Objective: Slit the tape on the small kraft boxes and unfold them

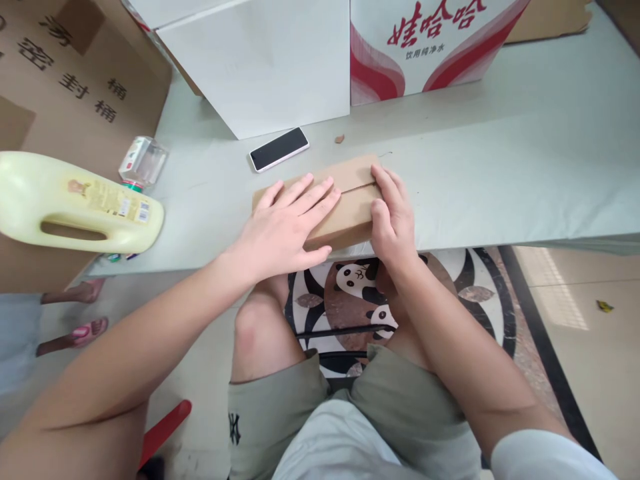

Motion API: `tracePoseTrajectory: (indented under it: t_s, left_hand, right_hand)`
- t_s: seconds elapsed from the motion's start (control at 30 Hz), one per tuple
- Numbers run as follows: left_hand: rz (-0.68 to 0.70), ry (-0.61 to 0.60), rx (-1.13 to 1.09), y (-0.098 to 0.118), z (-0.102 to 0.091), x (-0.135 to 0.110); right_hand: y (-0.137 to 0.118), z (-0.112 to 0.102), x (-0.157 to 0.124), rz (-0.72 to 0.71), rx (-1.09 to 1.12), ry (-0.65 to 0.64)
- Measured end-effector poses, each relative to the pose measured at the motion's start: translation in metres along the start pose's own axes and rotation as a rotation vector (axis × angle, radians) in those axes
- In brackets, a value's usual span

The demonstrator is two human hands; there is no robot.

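Note:
A small brown cardboard box (353, 208) lies at the near edge of the table, its top flaps meeting along a seam. Across the left part of its top rests my left hand (290, 223), flat with the fingers spread. My right hand (394, 217) grips the box's right end, with the thumb on the near side and the fingers curled over the far side. What is inside the box is hidden. Just beyond it lies a phone (279, 149) with a dark screen.
White cartons (280, 67) stand along the back, one with red lettering (430, 40). At left are a large brown carton (90, 73), a pale yellow jug (75, 200) and a clear bottle (145, 162) on its side. Another person's feet (87, 333) show below.

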State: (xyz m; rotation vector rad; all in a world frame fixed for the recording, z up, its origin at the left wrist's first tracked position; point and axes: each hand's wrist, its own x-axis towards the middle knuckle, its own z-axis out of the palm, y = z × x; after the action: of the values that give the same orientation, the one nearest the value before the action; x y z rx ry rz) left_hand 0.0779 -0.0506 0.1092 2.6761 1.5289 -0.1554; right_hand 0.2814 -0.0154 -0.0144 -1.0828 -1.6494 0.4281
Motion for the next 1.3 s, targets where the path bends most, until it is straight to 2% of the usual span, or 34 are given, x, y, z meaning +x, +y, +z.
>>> tracePoseTrajectory:
  t_s: [0.13, 0.23, 0.4, 0.53, 0.67, 0.93, 1.1, 1.3]
  left_hand:
    - [-0.052, -0.046, -0.017, 0.001, -0.003, 0.003]
    - [-0.07, -0.042, -0.018, 0.002, -0.002, 0.002]
    - [-0.054, 0.052, 0.018, 0.007, -0.001, -0.006]
    - [-0.061, 0.107, 0.045, 0.013, -0.006, -0.012]
    - [-0.082, 0.087, -0.004, 0.015, -0.012, -0.011]
    - [-0.081, 0.109, -0.024, 0.011, -0.007, -0.004]
    - [-0.064, 0.114, -0.018, 0.009, -0.006, -0.003]
    - [-0.058, 0.084, -0.055, 0.004, -0.007, 0.003]
  right_hand:
    - [-0.004, 0.0, 0.001, 0.037, -0.025, -0.028]
    - [-0.005, 0.004, -0.002, 0.07, 0.106, -0.015]
    - [-0.007, 0.008, -0.009, 0.176, 0.298, 0.076]
    - [-0.013, 0.005, -0.008, 0.119, 0.311, 0.092]
    - [-0.014, 0.003, -0.002, 0.055, 0.251, 0.107]
    - [-0.009, 0.011, -0.005, 0.144, 0.375, 0.1]
    - [-0.01, 0.011, -0.005, 0.172, 0.346, 0.079]
    - [-0.01, 0.007, -0.003, 0.076, 0.237, 0.073]
